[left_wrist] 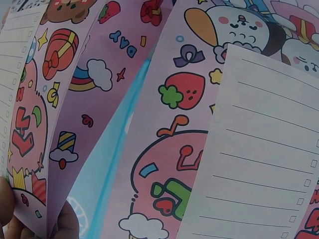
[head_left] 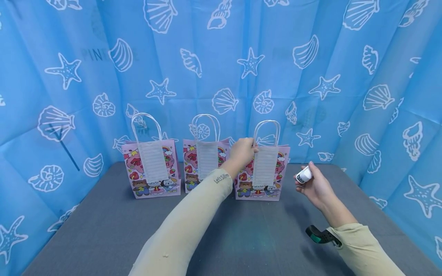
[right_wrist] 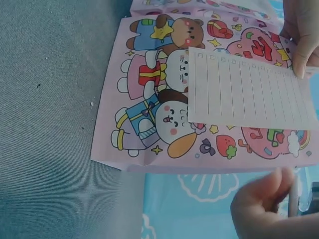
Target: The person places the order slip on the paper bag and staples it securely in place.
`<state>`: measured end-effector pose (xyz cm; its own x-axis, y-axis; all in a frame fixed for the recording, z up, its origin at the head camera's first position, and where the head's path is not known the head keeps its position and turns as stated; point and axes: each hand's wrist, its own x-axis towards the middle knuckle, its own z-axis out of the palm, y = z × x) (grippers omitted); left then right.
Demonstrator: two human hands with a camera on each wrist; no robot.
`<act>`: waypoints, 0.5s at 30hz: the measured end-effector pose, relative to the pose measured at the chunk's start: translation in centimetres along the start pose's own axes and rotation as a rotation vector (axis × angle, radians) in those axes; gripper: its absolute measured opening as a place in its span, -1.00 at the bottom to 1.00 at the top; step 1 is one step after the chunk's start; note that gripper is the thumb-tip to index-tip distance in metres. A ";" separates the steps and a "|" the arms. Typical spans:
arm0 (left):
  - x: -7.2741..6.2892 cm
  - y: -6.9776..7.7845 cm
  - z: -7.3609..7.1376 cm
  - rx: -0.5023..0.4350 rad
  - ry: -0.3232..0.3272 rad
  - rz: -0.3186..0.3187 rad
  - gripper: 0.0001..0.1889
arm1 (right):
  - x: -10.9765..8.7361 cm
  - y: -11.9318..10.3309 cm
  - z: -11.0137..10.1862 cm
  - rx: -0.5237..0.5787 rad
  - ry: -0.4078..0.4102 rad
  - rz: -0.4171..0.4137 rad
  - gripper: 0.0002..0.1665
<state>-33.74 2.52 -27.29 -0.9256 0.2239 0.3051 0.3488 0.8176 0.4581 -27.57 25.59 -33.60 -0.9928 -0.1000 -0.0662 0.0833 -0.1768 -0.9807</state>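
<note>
Three pink cartoon-printed paper gift bags stand in a row: a left bag [head_left: 174, 168], a middle bag [head_left: 189, 163] and a right bag [head_left: 283, 165]. A lined white paper sheet [head_left: 265, 166] hangs on the right bag's front, below its white handle. My left hand [head_left: 243, 151] pinches the top left edge of that bag; its fingers [left_wrist: 67, 221] show at the corner in the left wrist view. To the right of the bags, my right hand [head_left: 318, 188] holds a small white object [head_left: 304, 174] with black markings, its kind unclear, above the table and apart from the bags.
Similar lined sheets [head_left: 154, 161] hang on the other two bags. The bags stand on a dark grey table [head_left: 103, 230]. Behind and around it hangs a blue curtain [head_left: 221, 69] with white shells and starfish. A black strap [head_left: 319, 235] hangs at my right wrist.
</note>
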 end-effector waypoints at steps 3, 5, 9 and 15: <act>0.0 0.0 0.0 0.008 0.000 0.003 -0.80 | -0.1 -0.2 0.3 0.025 -0.001 0.063 -0.43; 0.0 0.1 0.0 0.016 -0.001 0.000 -0.81 | -0.2 -0.3 0.5 0.010 -0.002 0.097 -0.45; -0.1 0.1 0.0 0.023 -0.001 -0.004 -0.81 | -0.2 -0.4 1.0 -0.082 -0.001 0.137 -0.23; -0.1 0.1 0.0 0.014 0.000 -0.013 -0.81 | -0.1 -0.8 1.2 -0.129 -0.059 0.076 -0.28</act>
<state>-33.62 2.58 -27.25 -0.9301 0.2132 0.2991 0.3346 0.8276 0.4507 -27.49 24.55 -32.55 -0.9769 -0.1665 -0.1341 0.1425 -0.0392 -0.9890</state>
